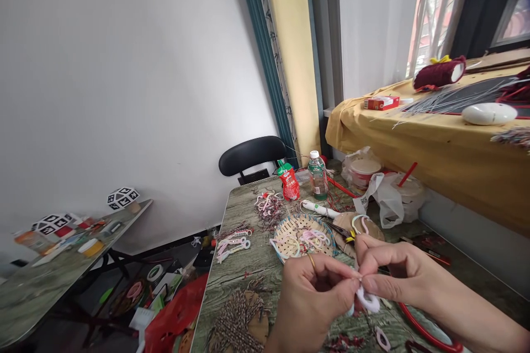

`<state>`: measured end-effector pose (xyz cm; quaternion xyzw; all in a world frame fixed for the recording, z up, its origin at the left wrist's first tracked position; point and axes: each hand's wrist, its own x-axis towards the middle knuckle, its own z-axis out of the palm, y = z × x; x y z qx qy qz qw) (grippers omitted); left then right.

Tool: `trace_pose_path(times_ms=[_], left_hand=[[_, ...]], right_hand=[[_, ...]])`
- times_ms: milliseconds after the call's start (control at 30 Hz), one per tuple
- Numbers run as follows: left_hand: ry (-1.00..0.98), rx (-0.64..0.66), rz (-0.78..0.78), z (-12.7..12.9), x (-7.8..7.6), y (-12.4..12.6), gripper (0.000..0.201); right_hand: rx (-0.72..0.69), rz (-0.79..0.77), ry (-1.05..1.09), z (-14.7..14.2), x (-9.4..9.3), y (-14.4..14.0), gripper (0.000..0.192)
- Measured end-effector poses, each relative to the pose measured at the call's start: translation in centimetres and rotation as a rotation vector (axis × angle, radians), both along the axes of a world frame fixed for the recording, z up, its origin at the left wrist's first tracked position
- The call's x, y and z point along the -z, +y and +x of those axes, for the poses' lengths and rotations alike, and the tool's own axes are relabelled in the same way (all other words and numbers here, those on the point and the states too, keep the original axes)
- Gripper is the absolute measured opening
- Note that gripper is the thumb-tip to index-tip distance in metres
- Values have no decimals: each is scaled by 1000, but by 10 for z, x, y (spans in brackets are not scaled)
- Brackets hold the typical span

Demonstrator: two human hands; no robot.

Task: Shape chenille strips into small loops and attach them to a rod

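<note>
Both my hands met over the near edge of the wooden table [248,265]. My left hand [308,300] was curled, thumb and forefinger pinched shut on the top of a small white fuzzy loop [368,301]; a ring sat on one finger. My right hand [393,276] came in from the right, its thumb and forefinger pinched on the same loop, fingertips of the two hands touching. The loop hung just below the pinch, above the tabletop (whether it rested on the surface, I could not tell).

Just beyond my hands stood a woven basket [304,236] holding pink and white loops. Left of it lay a small cluster of pink and white loops [232,244] on the table. A bundle of brown-and-white twine [240,317] lay near my left wrist. Further back stood a green-labelled bottle [317,176] beside a red pouch [289,181], with a black chair [252,155] behind the table's far end.
</note>
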<state>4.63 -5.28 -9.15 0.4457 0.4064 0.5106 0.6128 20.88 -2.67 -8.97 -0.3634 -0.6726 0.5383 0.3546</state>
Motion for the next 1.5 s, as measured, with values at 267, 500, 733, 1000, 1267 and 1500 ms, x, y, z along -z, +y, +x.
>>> trace_pose_path(times_ms=[267, 500, 733, 1000, 1267, 1500], left_hand=[[13, 57, 36, -3, -1, -3, 1], [-28, 105, 21, 0, -1, -2, 4], [-44, 83, 50, 3, 4, -4, 5], [-75, 98, 30, 3, 8, -3, 6], [-101, 119, 20, 3, 4, 0, 6], [-65, 148, -49, 0, 2, -3, 7]], right_hand=[[14, 127, 2, -5, 6, -3, 21], [-43, 0, 113, -8, 12, -5, 23], [26, 124, 6, -5, 7, -8, 11], [-111, -82, 184, -7, 11, -1, 9], [-171, -93, 156, -10, 14, 2, 18], [276, 542, -536, -5, 28, 14, 8]])
